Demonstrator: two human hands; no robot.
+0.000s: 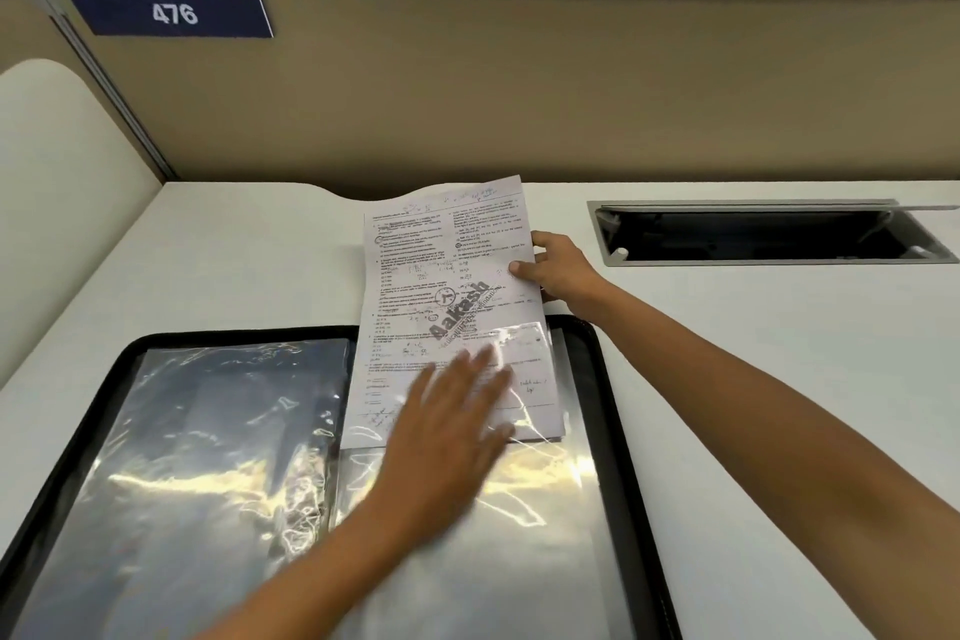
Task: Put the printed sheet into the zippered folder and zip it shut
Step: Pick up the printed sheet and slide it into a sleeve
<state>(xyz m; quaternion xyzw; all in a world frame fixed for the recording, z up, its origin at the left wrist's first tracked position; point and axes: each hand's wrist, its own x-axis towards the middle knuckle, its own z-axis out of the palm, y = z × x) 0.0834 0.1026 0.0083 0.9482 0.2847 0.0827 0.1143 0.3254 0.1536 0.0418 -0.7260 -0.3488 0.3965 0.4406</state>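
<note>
A black zippered folder (610, 411) lies open flat on the white desk, with shiny clear plastic sleeves on both halves. The printed sheet (441, 276) has its lower part slid into the top of the right-hand sleeve, and its upper half sticks out past the folder's far edge. My right hand (558, 270) grips the sheet's right edge, thumb on top. My left hand (449, 424) lies flat, fingers spread and blurred, on the right sleeve over the sheet's lower part.
A recessed cable hatch (769, 231) with its lid up sits in the desk at the far right. A tan partition (519, 83) with a blue "476" label (174, 13) closes off the back. Plants stand behind it.
</note>
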